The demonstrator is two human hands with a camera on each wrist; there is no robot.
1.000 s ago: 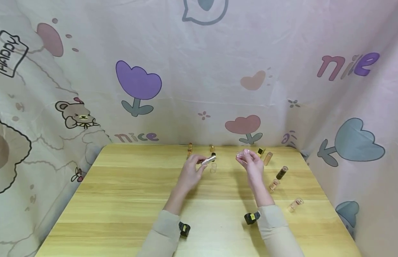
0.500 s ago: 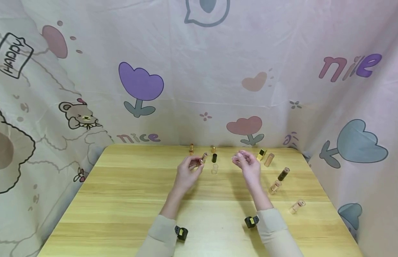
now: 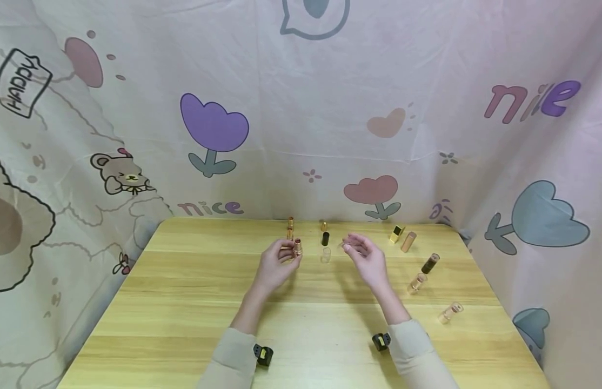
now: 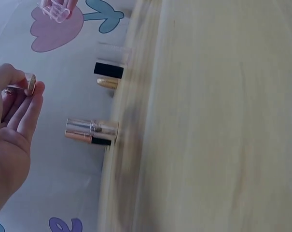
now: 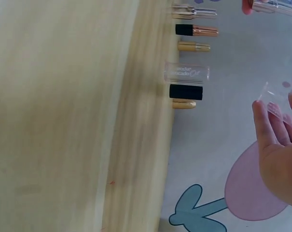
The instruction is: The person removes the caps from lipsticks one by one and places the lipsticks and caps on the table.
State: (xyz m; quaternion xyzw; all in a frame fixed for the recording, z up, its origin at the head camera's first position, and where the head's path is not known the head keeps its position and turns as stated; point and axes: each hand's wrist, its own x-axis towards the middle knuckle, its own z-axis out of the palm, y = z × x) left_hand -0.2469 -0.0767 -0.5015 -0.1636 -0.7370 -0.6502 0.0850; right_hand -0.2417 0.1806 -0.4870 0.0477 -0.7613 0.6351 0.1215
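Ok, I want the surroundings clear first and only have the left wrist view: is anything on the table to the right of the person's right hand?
Observer: Yes, the head view shows a dark tube there, among others.
Operator: I see two tubes close together; any third with them?
Observer: Yes, the right wrist view shows a slim gold tube.
Operator: And the held tube in the left hand? I mostly get its end.
Observer: From the right wrist, its side looks shiny and metallic.
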